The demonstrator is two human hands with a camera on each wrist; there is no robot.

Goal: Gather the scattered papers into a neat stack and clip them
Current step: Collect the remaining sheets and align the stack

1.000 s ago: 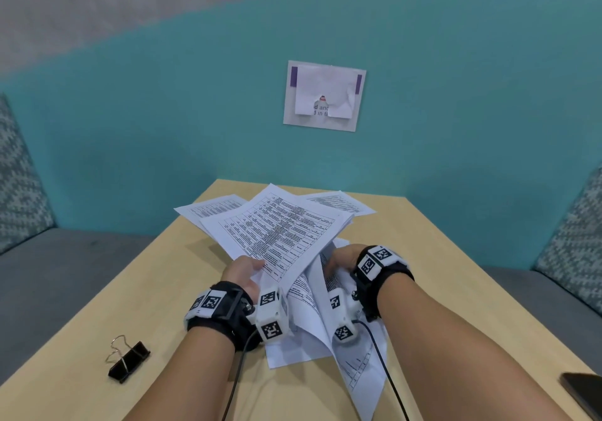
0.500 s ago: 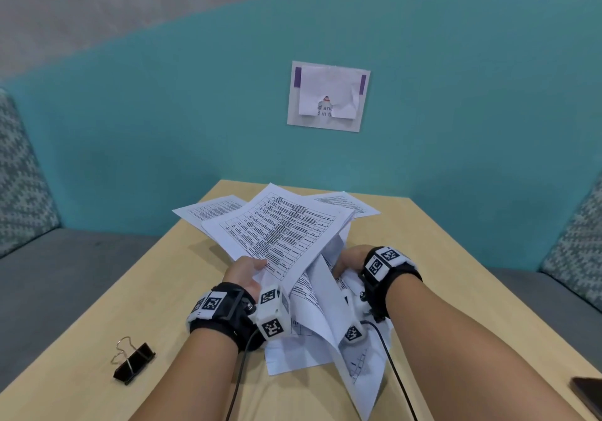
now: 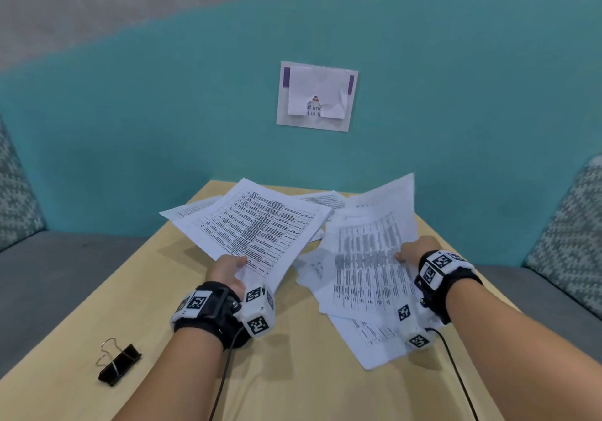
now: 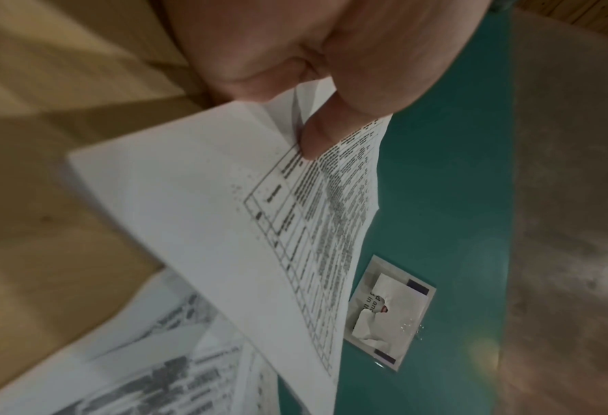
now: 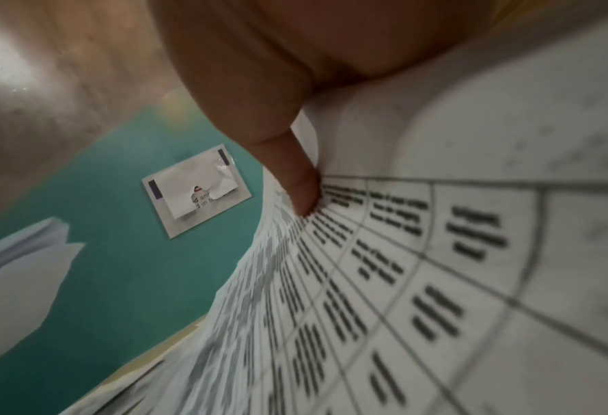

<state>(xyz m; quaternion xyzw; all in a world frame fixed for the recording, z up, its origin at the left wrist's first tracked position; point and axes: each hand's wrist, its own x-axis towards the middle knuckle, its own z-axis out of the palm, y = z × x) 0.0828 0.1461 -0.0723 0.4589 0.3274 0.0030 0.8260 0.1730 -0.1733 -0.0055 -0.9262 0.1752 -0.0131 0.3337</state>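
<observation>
Left hand (image 3: 228, 269) pinches one printed sheet (image 3: 257, 228); right hand (image 3: 415, 252) pinches another sheet (image 3: 371, 257). Binder clip (image 3: 119, 362) lies near left.

This looks like an office booth or meeting nook. A light wooden table (image 3: 286, 371) fills the lower middle of the frame, strewn with printed sheets (image 3: 257, 225) of tables, with a black binder clip (image 3: 119, 363) at lower left. Behind it rises a curved teal padded wall (image 3: 456, 111) bearing a taped notice (image 3: 316, 96), flanked by grey bench seats (image 3: 58, 267) and patterned cushions (image 3: 566, 228).
</observation>
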